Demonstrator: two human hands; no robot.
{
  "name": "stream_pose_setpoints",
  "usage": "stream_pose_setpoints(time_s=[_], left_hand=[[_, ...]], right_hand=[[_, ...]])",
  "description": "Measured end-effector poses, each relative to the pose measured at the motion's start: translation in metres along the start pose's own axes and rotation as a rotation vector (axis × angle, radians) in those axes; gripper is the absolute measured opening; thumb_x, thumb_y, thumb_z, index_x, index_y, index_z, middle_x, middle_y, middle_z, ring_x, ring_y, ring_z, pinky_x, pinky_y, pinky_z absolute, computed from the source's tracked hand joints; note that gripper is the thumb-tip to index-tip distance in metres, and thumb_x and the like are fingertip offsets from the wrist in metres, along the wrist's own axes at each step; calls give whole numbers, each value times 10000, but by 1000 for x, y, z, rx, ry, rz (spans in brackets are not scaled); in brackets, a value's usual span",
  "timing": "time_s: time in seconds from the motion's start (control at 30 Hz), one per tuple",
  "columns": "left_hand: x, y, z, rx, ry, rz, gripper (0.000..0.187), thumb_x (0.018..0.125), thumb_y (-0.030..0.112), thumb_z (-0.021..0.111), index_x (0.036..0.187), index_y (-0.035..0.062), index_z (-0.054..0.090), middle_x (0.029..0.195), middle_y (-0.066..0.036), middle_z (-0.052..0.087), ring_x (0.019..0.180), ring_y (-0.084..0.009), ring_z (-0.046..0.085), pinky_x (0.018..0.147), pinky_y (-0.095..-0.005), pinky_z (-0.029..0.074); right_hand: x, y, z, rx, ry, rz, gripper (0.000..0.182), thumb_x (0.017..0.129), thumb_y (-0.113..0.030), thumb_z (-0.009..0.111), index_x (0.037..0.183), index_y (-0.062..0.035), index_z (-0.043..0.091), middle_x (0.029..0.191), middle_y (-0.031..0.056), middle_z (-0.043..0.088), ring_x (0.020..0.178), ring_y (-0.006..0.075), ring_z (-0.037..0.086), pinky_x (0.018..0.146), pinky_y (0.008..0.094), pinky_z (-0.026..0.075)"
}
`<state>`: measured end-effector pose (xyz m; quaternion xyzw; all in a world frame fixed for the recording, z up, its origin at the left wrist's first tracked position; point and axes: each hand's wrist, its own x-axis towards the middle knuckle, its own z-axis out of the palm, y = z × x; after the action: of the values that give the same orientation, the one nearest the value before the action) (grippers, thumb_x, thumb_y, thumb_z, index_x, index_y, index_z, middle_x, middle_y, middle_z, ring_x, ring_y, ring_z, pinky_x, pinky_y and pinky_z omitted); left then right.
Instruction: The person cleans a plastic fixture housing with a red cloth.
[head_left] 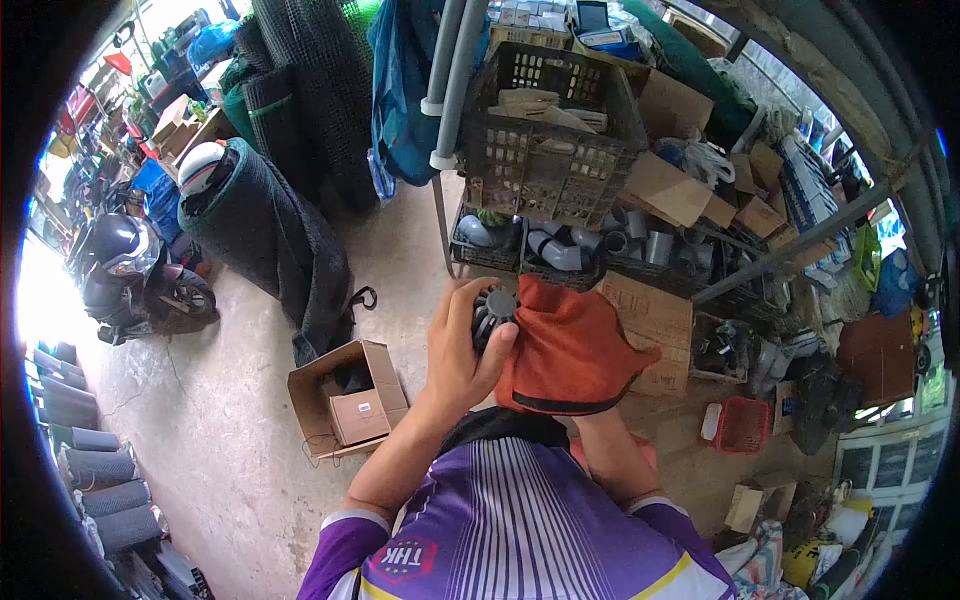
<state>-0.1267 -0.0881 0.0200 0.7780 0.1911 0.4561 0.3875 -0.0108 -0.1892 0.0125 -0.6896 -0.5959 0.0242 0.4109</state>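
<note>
My left hand [462, 345] is closed around a round black plastic piece [499, 305] with ribs or slots around its side, held up in front of my chest. An orange-red cloth [575, 345] with a dark band along its lower edge touches this piece on its right side. The cloth covers my right hand, and only my right forearm [608, 455] shows below it. The fingers under the cloth are hidden, so how they are placed cannot be seen.
An open cardboard box [375, 372] stands on the concrete floor at left. Ahead is a rack with a black crate [555, 165] and grey pipe fittings [560, 250] below. A rolled dark mesh [265, 235] leans at left, near a motorbike [130, 275]. A red basket [743, 424] sits at right.
</note>
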Motion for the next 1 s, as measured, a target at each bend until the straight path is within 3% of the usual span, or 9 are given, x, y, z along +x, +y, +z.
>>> stream_pose_setpoints(time_s=[0.13, 0.23, 0.3, 0.37, 0.43, 0.53, 0.73, 0.9, 1.0], left_hand=[[-3, -2, -3, 6, 9, -23, 424, 871, 290, 589, 1135, -29, 498, 949, -187, 530, 817, -325, 549, 741, -375, 442], [-3, -5, -6, 8, 55, -52, 421, 883, 294, 572, 1139, -31, 491, 942, -189, 527, 815, -324, 545, 744, -373, 439], [-2, -6, -8, 18, 79, -60, 422, 895, 303, 557, 1142, -31, 485, 939, -191, 525, 812, -323, 542, 750, -374, 437], [-3, -5, -11, 35, 87, -65, 424, 907, 316, 540, 1144, -30, 481, 937, -190, 524, 808, -319, 539, 756, -374, 435], [-1, -4, -14, 19, 137, -38, 435, 920, 336, 518, 1150, -31, 472, 943, -187, 524, 818, -308, 539, 766, -368, 431], [5, -7, -16, 37, 148, -22, 524, 934, 452, 459, 1160, -20, 469, 968, -151, 539, 865, -250, 538, 803, -340, 419], [5, -6, -11, -83, 192, -121, 594, 949, 531, 375, 1159, -18, 466, 1005, -124, 547, 909, -203, 525, 835, -318, 405], [-2, 1, -7, -50, 143, -146, 622, 951, 548, 336, 1163, -24, 457, 1023, -129, 543, 935, -207, 516, 858, -328, 395], [-5, -1, -3, -39, 172, -119, 615, 951, 539, 339, 1160, -27, 459, 1026, -138, 540, 952, -215, 514, 871, -337, 388]], right_hand=[[23, -29, -20, -21, -302, 211, 464, 856, -210, 602, 1278, -72, 468, 1145, 86, 556, 1062, 246, 535, 895, 336, 402], [13, -24, 2, 160, 48, -21, 423, 850, -217, 612, 1227, -69, 492, 1090, 76, 558, 1026, 250, 538, 870, 342, 402], [9, -22, 23, 527, 76, 187, 358, 806, -186, 624, 1130, -72, 524, 1019, 78, 560, 961, 262, 555, 794, 358, 427], [13, -24, 21, 401, -32, 133, 285, 762, -159, 628, 1023, -75, 549, 947, 79, 556, 892, 272, 569, 714, 377, 443], [36, -43, -10, -222, -253, -184, 202, 718, -135, 621, 905, -79, 566, 874, 80, 547, 819, 280, 579, 630, 397, 449], [30, -31, -2, -76, -272, -124, 315, 728, -193, 620, 1014, -72, 565, 948, 85, 566, 856, 271, 594, 616, 379, 470], [40, -38, -9, -166, -233, -138, 157, 687, -157, 620, 827, -87, 601, 851, 84, 546, 779, 275, 585, 586, 394, 457], [24, -25, -1, 253, -157, 5, 300, 878, -152, 541, 1156, -41, 527, 1130, 83, 554, 1033, 202, 550, 824, 326, 445], [18, -17, 11, 526, -95, 140, 354, 861, -187, 602, 1193, -77, 550, 1143, 90, 579, 1012, 236, 577, 806, 331, 471]])
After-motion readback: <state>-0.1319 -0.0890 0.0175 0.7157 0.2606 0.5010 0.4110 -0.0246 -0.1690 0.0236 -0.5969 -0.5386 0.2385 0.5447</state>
